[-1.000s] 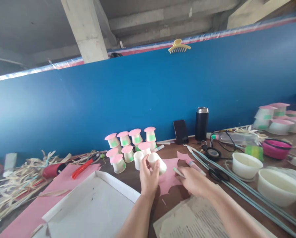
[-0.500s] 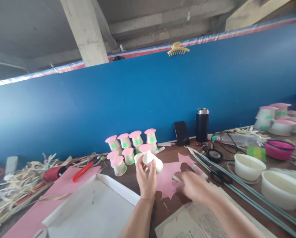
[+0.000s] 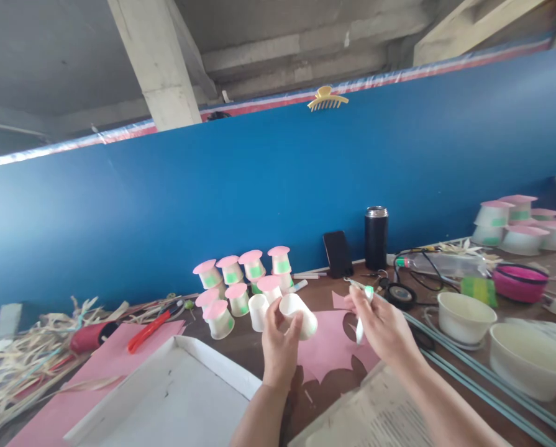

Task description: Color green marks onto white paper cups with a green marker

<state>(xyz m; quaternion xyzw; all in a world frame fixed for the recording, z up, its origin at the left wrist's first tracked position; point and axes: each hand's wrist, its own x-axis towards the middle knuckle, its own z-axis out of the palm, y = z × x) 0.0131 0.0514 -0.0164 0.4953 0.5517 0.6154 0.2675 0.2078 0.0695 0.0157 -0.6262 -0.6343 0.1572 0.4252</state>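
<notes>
My left hand (image 3: 280,344) is closed around a white paper cup (image 3: 304,316), tilted with its open mouth toward the upper left. In my right hand (image 3: 382,323) is a slim white tube with a green end (image 3: 360,329), held upright between the fingers, to the right of the cup. Under both hands lies a pink paper sheet with curved cut-outs (image 3: 324,347). Another white cup (image 3: 258,312) stands just left of my left hand. Behind it are several cups with pink paper discs on top and green patches (image 3: 219,318).
A white shallow tray (image 3: 166,397) and pink paper (image 3: 86,379) lie on the left. A phone (image 3: 338,254) leans on the blue partition (image 3: 278,180) beside a black flask (image 3: 376,239). White bowls (image 3: 466,315) and pale blue strips (image 3: 473,366) lie right, near printed paper (image 3: 375,410).
My right hand has risen from the pink sheet and turned the white tube upright. The cup in my left hand has shifted slightly right, its mouth now more visible.
</notes>
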